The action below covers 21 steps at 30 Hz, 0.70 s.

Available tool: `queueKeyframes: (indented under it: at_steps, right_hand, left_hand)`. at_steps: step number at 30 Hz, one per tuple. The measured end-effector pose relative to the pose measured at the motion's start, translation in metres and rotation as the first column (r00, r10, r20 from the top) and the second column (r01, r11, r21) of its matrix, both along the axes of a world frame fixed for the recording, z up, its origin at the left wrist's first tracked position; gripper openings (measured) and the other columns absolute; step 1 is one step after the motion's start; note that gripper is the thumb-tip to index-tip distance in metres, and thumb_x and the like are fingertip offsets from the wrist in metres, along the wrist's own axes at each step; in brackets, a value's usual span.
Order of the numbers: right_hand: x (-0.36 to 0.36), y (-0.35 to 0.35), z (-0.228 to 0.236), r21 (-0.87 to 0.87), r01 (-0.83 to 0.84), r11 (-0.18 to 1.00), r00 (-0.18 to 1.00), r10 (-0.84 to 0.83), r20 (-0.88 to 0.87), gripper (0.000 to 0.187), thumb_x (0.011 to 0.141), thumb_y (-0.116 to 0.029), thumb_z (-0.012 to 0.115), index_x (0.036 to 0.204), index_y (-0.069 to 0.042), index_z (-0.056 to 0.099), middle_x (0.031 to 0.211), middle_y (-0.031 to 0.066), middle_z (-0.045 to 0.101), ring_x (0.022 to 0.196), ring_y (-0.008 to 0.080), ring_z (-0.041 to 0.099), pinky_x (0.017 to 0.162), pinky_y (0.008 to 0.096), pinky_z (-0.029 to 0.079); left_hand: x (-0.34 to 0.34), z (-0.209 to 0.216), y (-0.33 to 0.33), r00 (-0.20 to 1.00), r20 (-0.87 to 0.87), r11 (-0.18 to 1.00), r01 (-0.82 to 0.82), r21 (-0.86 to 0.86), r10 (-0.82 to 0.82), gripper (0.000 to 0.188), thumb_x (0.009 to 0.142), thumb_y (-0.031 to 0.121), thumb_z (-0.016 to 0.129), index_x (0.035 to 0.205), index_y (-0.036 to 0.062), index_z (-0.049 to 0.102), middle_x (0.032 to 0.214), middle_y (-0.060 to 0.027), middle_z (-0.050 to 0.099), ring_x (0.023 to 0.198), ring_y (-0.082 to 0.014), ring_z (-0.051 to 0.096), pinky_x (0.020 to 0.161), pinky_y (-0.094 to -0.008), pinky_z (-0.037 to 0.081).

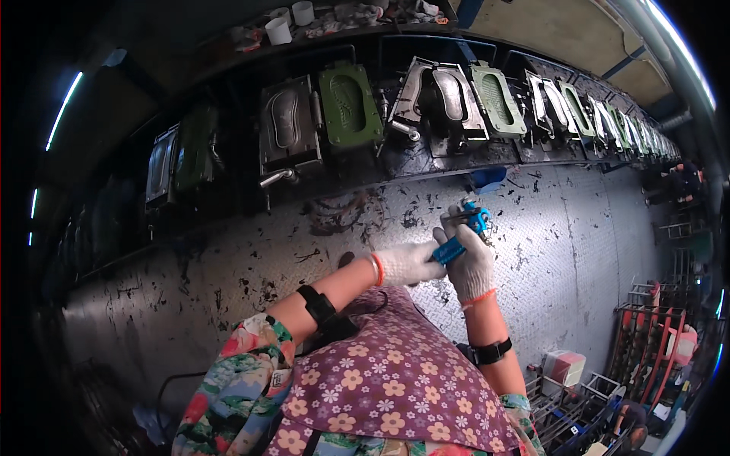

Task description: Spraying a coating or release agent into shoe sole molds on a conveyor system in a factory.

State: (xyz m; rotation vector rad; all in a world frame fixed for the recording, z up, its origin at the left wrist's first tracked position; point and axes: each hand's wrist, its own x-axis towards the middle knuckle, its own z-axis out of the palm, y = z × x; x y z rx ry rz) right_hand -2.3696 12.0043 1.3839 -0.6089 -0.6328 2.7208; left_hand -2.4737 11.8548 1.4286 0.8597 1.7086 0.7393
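Observation:
Both of my hands, in white knit gloves with orange cuffs, meet in front of my body around a blue hand tool (pixel 449 251). My right hand (pixel 473 266) is closed round it, the tool's blue and metal head showing above the fingers. Its exact kind is hard to make out. From the left, my left hand (pixel 411 264) comes up to the lower end of the blue handle, its fingers closed there and partly hidden. Beyond my hands stands a row of opened shoe-sole moulds, among them a metal half (pixel 289 121) and a green half (pixel 350 106).
More moulds (pixel 498 99) run along the bench to the far right. Dark scraps litter the metal floor (pixel 532 228). White cups (pixel 278 31) stand on a shelf at the back. Red racks (pixel 658 357) and a white bin (pixel 564 366) are at right, with people farther off.

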Motion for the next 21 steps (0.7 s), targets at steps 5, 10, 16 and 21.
queueKeyframes:
  at_steps: [5, 10, 16, 21]
  right_hand:
    - [0.005, 0.011, -0.013, -0.093, -0.067, 0.993, 0.996, 0.071, 0.044, 0.051, 0.096, -0.011, 0.067, 0.145, -0.004, 0.051, 0.139, 0.0096, 0.062, 0.125, 0.028, 0.062, 0.095, 0.0435, 0.06]
    - [-0.019, 0.09, -0.02, -0.172, 0.032, 0.985, 0.992, -0.053, -0.116, 0.044, 0.1, -0.019, 0.067, 0.14, -0.005, 0.055, 0.134, 0.0146, 0.066, 0.118, 0.033, 0.067, 0.083, 0.043, 0.064]
    - [-0.042, 0.178, 0.003, -0.163, -0.069, 0.984, 0.997, 0.061, -0.053, 0.04, 0.103, -0.018, 0.061, 0.137, 0.003, 0.053, 0.127, 0.0207, 0.068, 0.112, 0.0394, 0.069, 0.082, 0.0413, 0.068]
    - [-0.088, 0.139, 0.014, 0.06, -0.456, 0.888, 0.846, 0.412, 0.34, 0.052, 0.084, -0.002, 0.053, 0.135, 0.01, 0.052, 0.121, 0.0199, 0.067, 0.106, 0.0282, 0.071, 0.063, 0.0286, 0.065]
  left_hand:
    - [0.02, -0.023, 0.008, 0.985, 0.167, 0.993, -0.011, -0.115, 0.03, 0.051, 0.093, 0.045, 0.064, 0.114, -0.0017, 0.061, 0.09, -0.016, 0.07, 0.084, -0.0259, 0.068, 0.078, -0.0395, 0.052]
    - [0.023, -0.08, -0.011, 0.997, -0.046, 0.969, 0.049, -0.244, -0.062, 0.049, 0.094, 0.049, 0.063, 0.107, 0.0025, 0.07, 0.091, -0.0195, 0.07, 0.087, -0.0321, 0.068, 0.079, -0.0423, 0.05]
    - [0.0, -0.161, -0.055, 0.964, -0.162, 0.924, -0.252, -0.289, 0.212, 0.04, 0.096, 0.04, 0.064, 0.111, 0.0038, 0.07, 0.094, -0.0157, 0.069, 0.089, -0.0276, 0.066, 0.084, -0.0384, 0.05]
    - [0.008, -0.197, -0.056, 0.923, 0.055, 0.875, -0.34, -0.343, 0.38, 0.032, 0.098, 0.03, 0.062, 0.115, 0.0039, 0.068, 0.094, -0.0129, 0.069, 0.092, -0.0203, 0.065, 0.085, -0.0366, 0.05]
